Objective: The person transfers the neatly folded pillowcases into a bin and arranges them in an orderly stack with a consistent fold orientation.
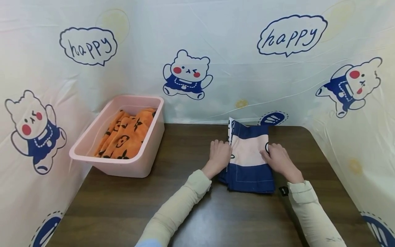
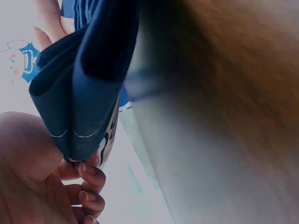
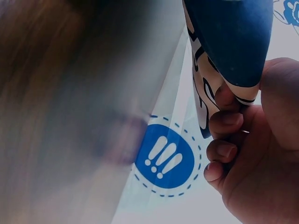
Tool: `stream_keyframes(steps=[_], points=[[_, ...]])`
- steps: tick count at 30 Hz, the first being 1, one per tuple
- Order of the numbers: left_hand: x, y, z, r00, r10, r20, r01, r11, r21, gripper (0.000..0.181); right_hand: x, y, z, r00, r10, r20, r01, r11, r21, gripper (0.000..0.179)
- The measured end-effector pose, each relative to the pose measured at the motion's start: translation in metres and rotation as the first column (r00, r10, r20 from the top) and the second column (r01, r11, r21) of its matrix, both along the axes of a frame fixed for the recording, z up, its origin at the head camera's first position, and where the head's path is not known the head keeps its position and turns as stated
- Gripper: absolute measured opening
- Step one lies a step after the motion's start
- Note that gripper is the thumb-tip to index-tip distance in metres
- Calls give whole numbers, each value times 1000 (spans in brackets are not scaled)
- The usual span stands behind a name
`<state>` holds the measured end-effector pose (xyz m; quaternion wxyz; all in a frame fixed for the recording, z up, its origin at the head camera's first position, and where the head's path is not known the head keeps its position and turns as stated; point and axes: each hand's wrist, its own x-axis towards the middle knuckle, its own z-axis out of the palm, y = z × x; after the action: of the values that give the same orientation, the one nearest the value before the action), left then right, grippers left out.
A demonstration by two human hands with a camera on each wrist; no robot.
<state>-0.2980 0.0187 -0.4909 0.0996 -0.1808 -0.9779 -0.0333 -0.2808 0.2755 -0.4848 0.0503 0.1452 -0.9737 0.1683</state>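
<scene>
A folded cloth (image 1: pixel 251 151), navy with a pale pink band across its middle, lies towards the right of the table in the head view. At its left edge my left hand (image 1: pixel 219 157) pinches the layers. The right edge is gripped by my right hand (image 1: pixel 281 161), thumb on top. Seen from the left wrist, navy folds of the cloth (image 2: pixel 93 102) hang between the thumb and curled fingers (image 2: pixel 92 177). In the right wrist view, the cloth's other side (image 3: pixel 233 42) sits between thumb and fingers (image 3: pixel 229 119); its underside shows black print on a pale ground.
On the left of the brown table (image 1: pixel 123 206) stands a pink plastic tub (image 1: pixel 132 168) with an orange, black-patterned cloth (image 1: pixel 126 133) inside. A small black tag-like thing (image 1: pixel 284 191) is near my right wrist. A printed curtain (image 1: pixel 228 68) closes off the back and sides.
</scene>
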Motion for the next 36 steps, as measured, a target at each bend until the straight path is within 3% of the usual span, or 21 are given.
stream_keyframes(steps=[17, 31, 36], points=[[6, -19, 0, 1000, 18, -15, -18, 1000, 13, 34, 3, -20, 8, 1000, 17, -13, -16, 999, 34, 38], [10, -37, 12, 997, 1, -73, -2, 1000, -27, 33, 9, -40, 4, 999, 31, -12, -31, 999, -35, 40], [9, -46, 15, 997, 11, -82, -11, 1000, -2, 32, 10, -50, 3, 999, 43, -7, -44, 997, -59, 38]])
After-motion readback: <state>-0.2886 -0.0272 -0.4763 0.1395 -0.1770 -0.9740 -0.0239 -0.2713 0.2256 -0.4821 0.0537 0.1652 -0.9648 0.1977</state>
